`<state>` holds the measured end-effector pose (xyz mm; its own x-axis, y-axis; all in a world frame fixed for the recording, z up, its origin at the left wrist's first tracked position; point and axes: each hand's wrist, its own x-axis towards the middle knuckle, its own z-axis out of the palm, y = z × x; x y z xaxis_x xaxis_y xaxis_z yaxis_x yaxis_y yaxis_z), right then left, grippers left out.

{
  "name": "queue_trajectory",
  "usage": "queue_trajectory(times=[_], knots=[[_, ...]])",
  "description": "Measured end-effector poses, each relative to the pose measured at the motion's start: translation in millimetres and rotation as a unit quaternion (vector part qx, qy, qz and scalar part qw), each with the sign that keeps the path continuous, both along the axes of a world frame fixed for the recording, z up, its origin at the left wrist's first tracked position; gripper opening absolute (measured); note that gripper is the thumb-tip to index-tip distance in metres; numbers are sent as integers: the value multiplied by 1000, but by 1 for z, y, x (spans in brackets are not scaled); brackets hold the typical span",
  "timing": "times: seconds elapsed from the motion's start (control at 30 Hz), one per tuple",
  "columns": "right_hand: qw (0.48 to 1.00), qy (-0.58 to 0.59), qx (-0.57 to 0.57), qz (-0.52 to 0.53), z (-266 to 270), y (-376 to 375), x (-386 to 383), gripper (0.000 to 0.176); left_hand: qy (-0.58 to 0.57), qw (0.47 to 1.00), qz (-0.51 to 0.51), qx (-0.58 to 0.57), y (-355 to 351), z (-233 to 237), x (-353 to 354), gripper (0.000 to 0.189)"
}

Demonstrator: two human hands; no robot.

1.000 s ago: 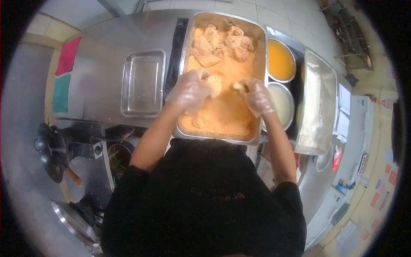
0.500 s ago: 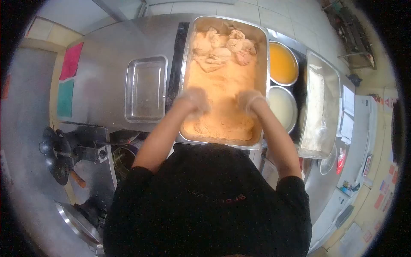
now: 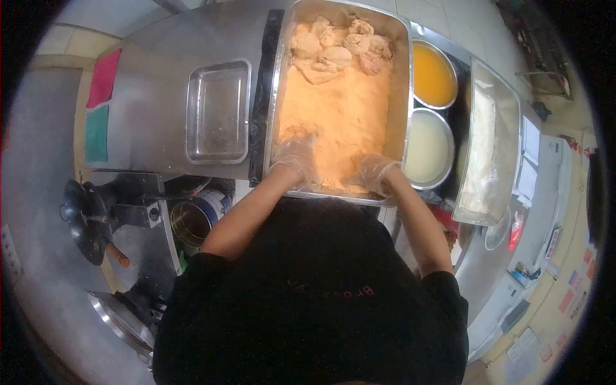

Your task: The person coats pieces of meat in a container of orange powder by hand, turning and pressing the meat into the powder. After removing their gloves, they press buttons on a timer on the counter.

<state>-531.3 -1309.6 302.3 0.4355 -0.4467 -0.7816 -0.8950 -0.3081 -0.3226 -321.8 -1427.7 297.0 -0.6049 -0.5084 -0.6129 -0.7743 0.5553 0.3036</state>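
With the hands down in fine, loose, orange-tinted powder (image 3: 340,106), it probably pays to keep the fingers low and relaxed and to move the powder softly, so little puffs up or slides over the rim of the deep rectangular steel pan (image 3: 400,83) around them. Even pressure from both sides should suit it, and anything buried there would need a light touch. The left hand (image 3: 296,159), in a clear plastic glove, has its fingers pushed into the powder near the pan's left wall; the right hand (image 3: 376,172), gloved alike, points its fingers inward and down at the near right corner. Both sets touch powder, but with the tips sunk or blurred, I cannot tell how wide they stand or whether they hold anything. The powder spreads between the fingers and beyond them. Lumpy, pale-tan coated pieces (image 3: 337,56) lie well ahead of the fingers, at the pan's far end. Just beyond the right fingers, outside the pan, stands a round steel bowl (image 3: 451,154) of cloudy pale liquid (image 3: 425,146).
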Motion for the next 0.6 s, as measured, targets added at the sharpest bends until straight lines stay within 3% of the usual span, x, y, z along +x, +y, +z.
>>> queue_trajectory(times=[0.07,0.1,0.13,0.23,0.3,0.33,0.37,0.4,0.43,0.53,0.6], knots=[[1000,-28,1,13,2,1,-5,42,-7,1000,7,26,-1,-2,3,78],[999,-27,20,8,0,2,-9,55,-21,999,-42,19,-2,-4,2,84],[999,-27,21,4,-7,5,-13,55,-34,995,-91,11,-4,-7,1,92],[995,-18,6,-93,-12,4,-18,50,-65,988,-127,53,-11,2,-1,97],[941,-68,10,-333,17,-11,-15,51,-52,992,-102,50,-12,-6,0,99],[940,-68,11,-333,24,-11,-14,51,-38,995,-77,47,-12,-6,1,102],[839,-207,47,-501,29,-11,-13,54,-38,995,-78,48,-12,-7,2,102],[689,-333,79,-639,31,-10,-13,60,3,997,-6,78,-14,-2,3,102],[689,-333,80,-639,18,-9,-15,60,44,991,66,108,-15,2,4,102],[662,-351,-18,-662,-8,-12,-17,66,73,983,101,133,-22,13,1,102],[719,-220,-94,-653,-1,-14,-10,65,54,986,69,139,-29,-3,-5,97]])
